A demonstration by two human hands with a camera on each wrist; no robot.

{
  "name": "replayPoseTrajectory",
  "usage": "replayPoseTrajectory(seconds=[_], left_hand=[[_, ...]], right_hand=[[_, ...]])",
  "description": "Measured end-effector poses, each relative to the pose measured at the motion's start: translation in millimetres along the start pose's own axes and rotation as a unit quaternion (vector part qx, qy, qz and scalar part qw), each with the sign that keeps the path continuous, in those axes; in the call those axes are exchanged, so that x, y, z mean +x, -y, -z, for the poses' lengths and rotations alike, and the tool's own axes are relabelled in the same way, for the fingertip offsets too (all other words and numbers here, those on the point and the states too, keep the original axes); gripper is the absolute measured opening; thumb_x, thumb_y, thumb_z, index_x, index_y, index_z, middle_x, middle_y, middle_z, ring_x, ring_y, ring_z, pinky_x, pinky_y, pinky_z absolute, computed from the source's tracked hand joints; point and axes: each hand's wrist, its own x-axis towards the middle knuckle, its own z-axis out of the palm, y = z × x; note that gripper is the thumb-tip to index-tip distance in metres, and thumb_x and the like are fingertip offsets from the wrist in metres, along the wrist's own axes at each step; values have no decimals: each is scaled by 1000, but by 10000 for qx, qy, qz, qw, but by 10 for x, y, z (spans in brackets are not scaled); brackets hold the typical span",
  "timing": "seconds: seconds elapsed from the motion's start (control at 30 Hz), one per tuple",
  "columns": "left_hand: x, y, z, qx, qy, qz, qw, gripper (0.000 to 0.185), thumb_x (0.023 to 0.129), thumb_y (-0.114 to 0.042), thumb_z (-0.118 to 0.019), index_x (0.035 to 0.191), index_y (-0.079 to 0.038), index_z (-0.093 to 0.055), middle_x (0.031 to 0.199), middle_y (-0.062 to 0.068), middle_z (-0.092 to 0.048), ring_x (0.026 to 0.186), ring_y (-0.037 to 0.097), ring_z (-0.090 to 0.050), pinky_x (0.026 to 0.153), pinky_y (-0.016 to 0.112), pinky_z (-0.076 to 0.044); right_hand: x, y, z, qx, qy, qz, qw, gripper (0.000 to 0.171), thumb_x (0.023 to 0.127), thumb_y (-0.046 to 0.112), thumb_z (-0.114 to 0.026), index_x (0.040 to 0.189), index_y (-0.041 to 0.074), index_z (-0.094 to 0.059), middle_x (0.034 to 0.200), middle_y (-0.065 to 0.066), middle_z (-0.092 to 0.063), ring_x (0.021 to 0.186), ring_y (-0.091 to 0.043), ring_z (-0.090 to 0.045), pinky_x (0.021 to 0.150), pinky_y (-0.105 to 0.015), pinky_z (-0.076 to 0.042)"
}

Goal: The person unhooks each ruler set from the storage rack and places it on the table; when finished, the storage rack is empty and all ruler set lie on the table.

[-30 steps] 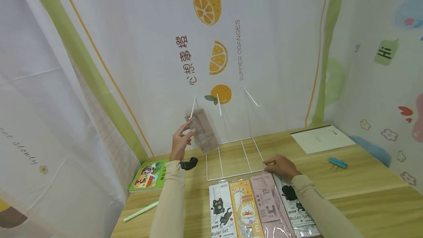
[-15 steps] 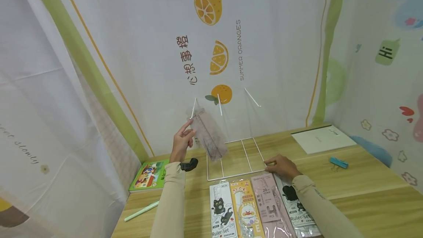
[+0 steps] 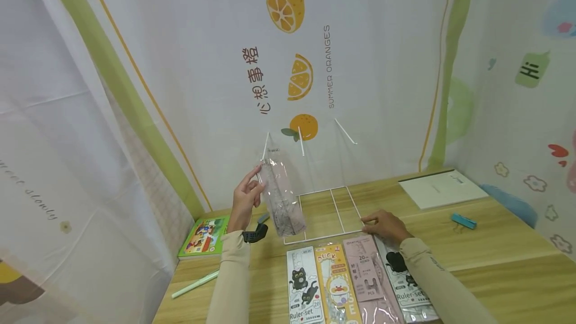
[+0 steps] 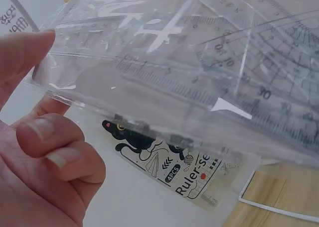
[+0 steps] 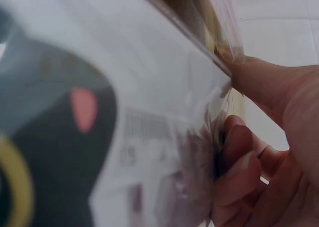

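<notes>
My left hand [image 3: 245, 199] pinches the edge of a clear plastic ruler set package [image 3: 284, 199] between thumb and forefinger. The package slants down from the tip of the left white hook [image 3: 266, 146]; whether the hook passes through its hole I cannot tell. Ruler and protractor markings show through the plastic in the left wrist view, with a black-cat ruler set [image 4: 169, 160] behind it. At the right, my right hand [image 3: 386, 226] grips the top edge of another cat ruler set [image 3: 407, 284], beside the rack's base frame [image 3: 339, 211]. Its fingers are curled round the plastic [image 5: 199, 152].
A cat ruler set [image 3: 305, 284], a yellow duck set [image 3: 336, 284] and a pink set [image 3: 371, 279] lie in a row. Two more hooks [image 3: 301, 141] stick out. Around them are a green book [image 3: 204, 236], a pale green stick [image 3: 195, 284], a notebook [image 3: 443, 188] and a blue clip [image 3: 463, 221].
The clear package in my left hand has swung lower and turned more towards me, its lower end now over the rack base. My right hand stays in place.
</notes>
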Motion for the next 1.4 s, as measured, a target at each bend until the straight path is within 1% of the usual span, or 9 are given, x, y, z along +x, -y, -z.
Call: replayPoseTrajectory(seconds=[0.13, 0.33, 0.57, 0.73, 0.9, 1.07, 1.2, 1.3, 1.4], left_hand=[[-98, -32, 12, -40, 43, -34, 10000, 54, 96, -9, -69, 147, -19, -53, 78, -2, -54, 51, 7, -35, 50, 22, -32], [-237, -61, 13, -11, 59, -41, 10000, 57, 96, -7, -69, 149, -21, -51, 82, -3, -59, 52, 6, -36, 51, 21, -32], [-346, -91, 2, 4, 38, -34, 10000, 60, 95, 2, -65, 149, -18, -50, 90, -1, -63, 52, 5, -38, 50, 20, -31], [-382, -155, -10, 36, -90, -268, 9996, 60, 92, 4, -68, 147, -13, -52, 85, -1, -63, 51, 4, -39, 48, 17, -32], [-406, -249, -33, -135, -95, -578, 9982, 61, 90, 7, -68, 147, -7, -50, 79, -3, -60, 50, 2, -39, 48, 16, -31], [-494, -320, -59, -112, -30, -688, 9976, 61, 91, 5, -69, 147, -8, -50, 78, -4, -57, 51, 1, -38, 49, 17, -31], [-667, -255, -93, 193, -39, -314, 9993, 63, 89, 5, -69, 147, -8, -50, 77, -4, -56, 52, 1, -39, 49, 16, -32], [-837, -132, -103, 634, -74, 273, 9976, 64, 87, 6, -69, 147, -5, -50, 74, -4, -57, 55, 3, -44, 52, 17, -36], [-1019, 19, -56, 1070, -133, 987, 9893, 62, 86, 6, -69, 144, -3, -52, 70, -4, -55, 55, 4, -43, 53, 18, -36]], right_hand=[[3, 0, -3, -58, -26, -10, 10000, 36, 87, 27, -79, 120, 12, -75, 124, -20, -67, 84, -20, -57, 70, -33, -44], [-20, 41, 22, 5, 23, -131, 9999, 37, 88, 25, -78, 122, 10, -74, 122, -20, -69, 80, -19, -57, 67, -33, -43], [-15, 27, 22, -99, -38, -137, 9999, 37, 87, 26, -79, 120, 11, -75, 119, -20, -66, 87, -22, -58, 70, -35, -44], [-18, 20, 2, 44, -37, -213, 9998, 37, 86, 26, -79, 120, 10, -75, 117, -17, -67, 85, -21, -57, 68, -33, -41], [-27, 9, -2, 58, -13, -153, 9999, 38, 87, 27, -79, 120, 10, -75, 115, -17, -67, 85, -21, -56, 68, -33, -42], [-25, 12, 1, 90, -70, -40, 9999, 37, 86, 26, -79, 119, 10, -75, 114, -18, -68, 81, -21, -57, 66, -33, -42], [-31, 19, 6, 43, -98, 12, 9999, 37, 87, 26, -78, 120, 10, -75, 112, -18, -70, 78, -19, -57, 64, -31, -41], [-42, 29, 19, 14, -51, -2, 10000, 37, 88, 27, -77, 121, 10, -74, 114, -18, -69, 80, -19, -57, 65, -32, -42], [-47, 37, 24, 43, 15, -15, 10000, 38, 89, 27, -76, 123, 10, -73, 118, -20, -68, 82, -20, -58, 66, -32, -43]])
